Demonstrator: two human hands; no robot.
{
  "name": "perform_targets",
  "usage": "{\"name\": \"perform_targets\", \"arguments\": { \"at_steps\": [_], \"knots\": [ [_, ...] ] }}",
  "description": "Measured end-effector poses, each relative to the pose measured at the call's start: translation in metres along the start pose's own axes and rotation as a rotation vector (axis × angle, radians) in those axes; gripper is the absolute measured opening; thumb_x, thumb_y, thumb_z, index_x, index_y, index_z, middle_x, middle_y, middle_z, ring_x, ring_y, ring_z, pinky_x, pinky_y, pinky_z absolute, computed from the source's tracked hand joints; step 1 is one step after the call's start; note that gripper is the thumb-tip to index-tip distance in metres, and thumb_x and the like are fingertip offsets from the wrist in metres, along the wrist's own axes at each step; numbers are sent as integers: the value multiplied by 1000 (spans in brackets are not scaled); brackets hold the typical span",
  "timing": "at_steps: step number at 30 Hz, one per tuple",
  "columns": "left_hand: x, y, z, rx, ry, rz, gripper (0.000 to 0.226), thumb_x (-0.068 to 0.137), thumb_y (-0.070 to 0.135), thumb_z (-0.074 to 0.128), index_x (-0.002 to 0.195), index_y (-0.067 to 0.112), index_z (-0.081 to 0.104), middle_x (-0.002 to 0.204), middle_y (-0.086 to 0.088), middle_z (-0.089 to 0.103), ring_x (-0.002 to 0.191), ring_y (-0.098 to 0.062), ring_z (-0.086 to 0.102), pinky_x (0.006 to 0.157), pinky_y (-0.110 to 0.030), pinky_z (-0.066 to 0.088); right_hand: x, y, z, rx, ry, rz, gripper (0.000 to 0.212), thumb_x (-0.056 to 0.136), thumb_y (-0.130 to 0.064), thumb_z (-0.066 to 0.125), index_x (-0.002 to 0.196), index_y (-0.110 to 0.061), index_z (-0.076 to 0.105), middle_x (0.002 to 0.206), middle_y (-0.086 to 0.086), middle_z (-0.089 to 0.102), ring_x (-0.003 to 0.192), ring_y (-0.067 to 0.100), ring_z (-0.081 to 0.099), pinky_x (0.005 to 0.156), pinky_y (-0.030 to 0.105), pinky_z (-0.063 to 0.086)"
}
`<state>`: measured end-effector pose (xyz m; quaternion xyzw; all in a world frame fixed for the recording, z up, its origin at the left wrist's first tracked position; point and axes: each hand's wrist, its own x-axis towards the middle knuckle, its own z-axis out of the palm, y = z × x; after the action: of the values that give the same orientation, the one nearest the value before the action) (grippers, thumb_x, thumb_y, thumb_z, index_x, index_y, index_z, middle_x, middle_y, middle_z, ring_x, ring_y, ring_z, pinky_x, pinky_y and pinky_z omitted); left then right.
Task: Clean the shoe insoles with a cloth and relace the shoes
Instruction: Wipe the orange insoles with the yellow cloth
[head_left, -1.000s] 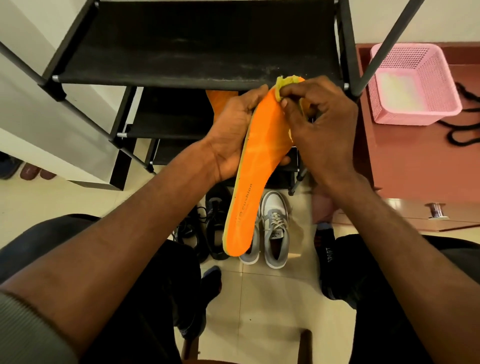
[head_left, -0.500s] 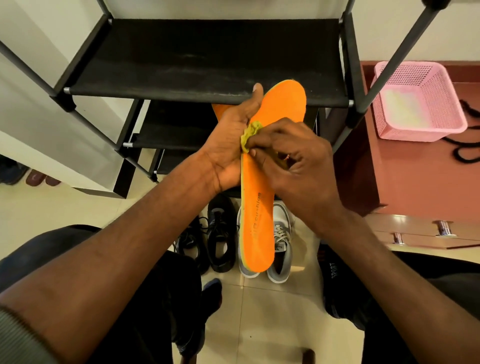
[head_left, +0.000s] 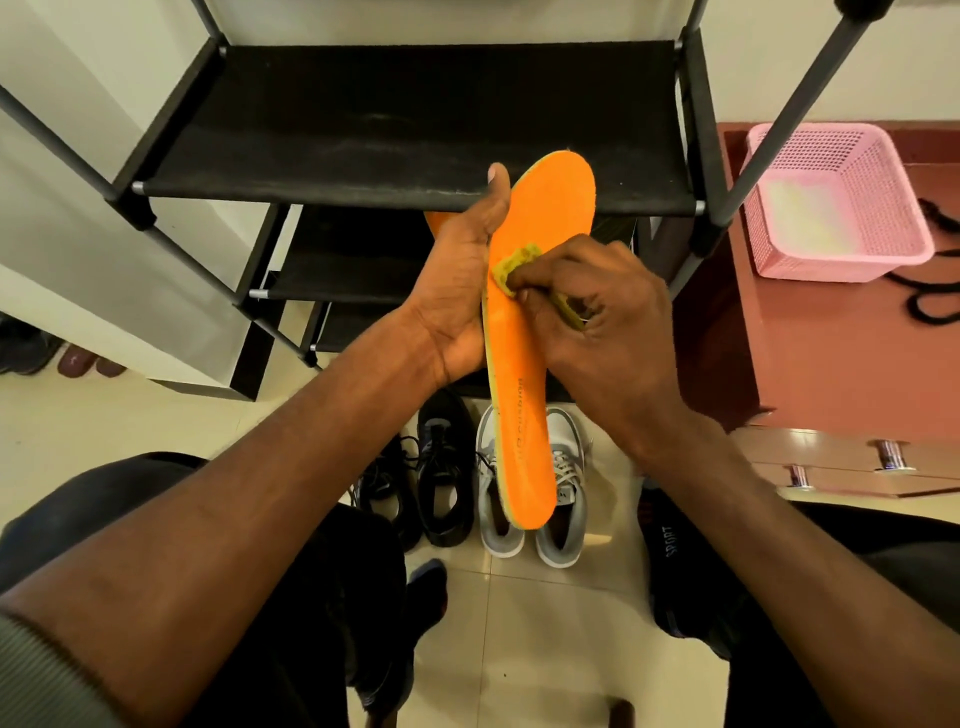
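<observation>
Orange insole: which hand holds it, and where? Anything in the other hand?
Left hand holds the orange insole along its left edge, mid-length. Right hand pinches a yellow-green cloth against the insole.

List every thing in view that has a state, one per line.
Insole: held up, being wiped.
Cloth: bunched, pressed on the insole.
Left hand: grips the insole's edge.
Right hand: pinches the cloth.
Grey shoes: on the floor, laced.
Black shoes: on the floor, laces loose.
Pink basket: upright.
</observation>
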<state>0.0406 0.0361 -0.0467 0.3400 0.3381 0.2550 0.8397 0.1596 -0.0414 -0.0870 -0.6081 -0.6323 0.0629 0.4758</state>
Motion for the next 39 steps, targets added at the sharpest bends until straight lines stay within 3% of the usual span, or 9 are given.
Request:
{"name": "perform_targets", "arguments": {
  "at_steps": [5, 10, 14, 19, 26, 29, 32, 34, 39],
  "knots": [
    [-3, -1, 4, 14, 19, -3, 70, 107, 61, 31, 141, 5, 55, 128, -21, 64, 114, -33, 64, 99, -45, 55, -1, -1, 2, -16, 28, 10, 15, 94, -20, 69, 104, -20, 80, 102, -9, 75, 89, 20, 64, 77, 41, 51],
    [-3, 0, 4, 3, 25, -8, 75, 106, 64, 32, 144, 3, 52, 141, -27, 58, 124, -37, 58, 111, -51, 46, -3, -7, 2, 83, -19, -63, 12, 92, -12, 74, 102, -15, 81, 102, -6, 75, 91, 19, 63, 80, 38, 50],
    [-5, 0, 5, 46, -6, -28, 69, 107, 61, 30, 141, 8, 57, 124, -18, 70, 112, -32, 69, 98, -48, 57, 4, 10, -2, -62, 59, -4, 15, 96, -21, 69, 107, -18, 79, 105, -5, 74, 94, 21, 65, 81, 44, 53],
    [-5, -2, 7, 135, -91, -54, 63, 108, 59, 28, 144, 15, 55, 142, -23, 60, 115, -40, 63, 92, -59, 55, 23, 30, -14, -115, 209, 73, 19, 99, -25, 64, 109, -17, 78, 109, -1, 72, 96, 22, 65, 78, 42, 55],
    [-5, -1, 5, 147, -110, -66, 63, 109, 59, 27, 140, 14, 59, 127, -19, 68, 110, -37, 66, 98, -61, 51, 21, 28, -13, -63, 155, 68, 18, 98, -23, 67, 110, -15, 77, 110, -1, 71, 98, 22, 64, 80, 44, 54],
    [-4, 0, 2, 61, -39, -49, 66, 108, 58, 32, 130, 6, 65, 117, -18, 70, 108, -31, 70, 99, -49, 57, 8, 10, -2, -11, 38, -45, 13, 96, -15, 69, 105, -11, 78, 106, 0, 73, 95, 24, 65, 82, 45, 52],
    [-2, 6, -4, 40, 25, -35, 73, 107, 60, 36, 140, -2, 56, 119, -19, 63, 117, -35, 59, 113, -49, 44, 2, -1, 5, 81, -59, -103, 11, 94, -12, 73, 104, -11, 79, 104, -2, 74, 93, 22, 65, 79, 45, 52],
    [-4, 8, -4, 43, 28, -30, 65, 107, 58, 37, 127, 2, 62, 104, -13, 64, 103, -29, 62, 103, -43, 51, 3, 1, 2, 58, -83, -126, 11, 94, -14, 74, 103, -14, 79, 103, -4, 74, 91, 21, 63, 77, 43, 51],
    [-10, 5, 9, 84, -55, -49, 51, 110, 49, 35, 128, 10, 64, 108, -10, 74, 100, -24, 73, 92, -41, 60, 17, 17, -7, -171, 122, -3, 15, 98, -23, 67, 108, -17, 78, 109, -2, 73, 91, 23, 61, 77, 42, 50]
  ]
}}
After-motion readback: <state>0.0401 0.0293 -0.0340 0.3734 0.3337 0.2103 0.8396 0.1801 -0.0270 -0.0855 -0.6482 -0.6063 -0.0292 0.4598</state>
